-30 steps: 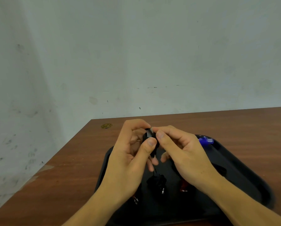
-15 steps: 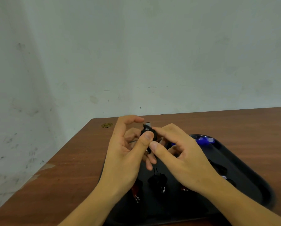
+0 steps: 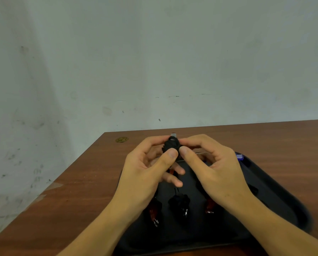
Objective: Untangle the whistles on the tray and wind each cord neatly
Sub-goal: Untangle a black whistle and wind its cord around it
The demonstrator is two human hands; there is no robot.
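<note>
Above a black tray (image 3: 276, 196), my left hand (image 3: 145, 174) and my right hand (image 3: 211, 172) together pinch a whistle (image 3: 171, 145) wrapped in black cord, its grey tip poking out at the top. Both thumbs press on its near side. On the tray below lie a dark red whistle (image 3: 154, 209) at the left, a black wound bundle (image 3: 179, 202) in the middle, and another red whistle (image 3: 209, 207) partly under my right wrist. A blue whistle (image 3: 239, 156) sits at the tray's far right rim.
The tray rests on a brown wooden table (image 3: 80, 200) whose left edge runs diagonally. A round brass fitting (image 3: 121, 139) is set in the tabletop near the far left corner. A pale wall stands behind.
Both hands have lifted the cord-wrapped whistle slightly higher and farther from me. My right thumb has moved up beside the left thumb on the bundle.
</note>
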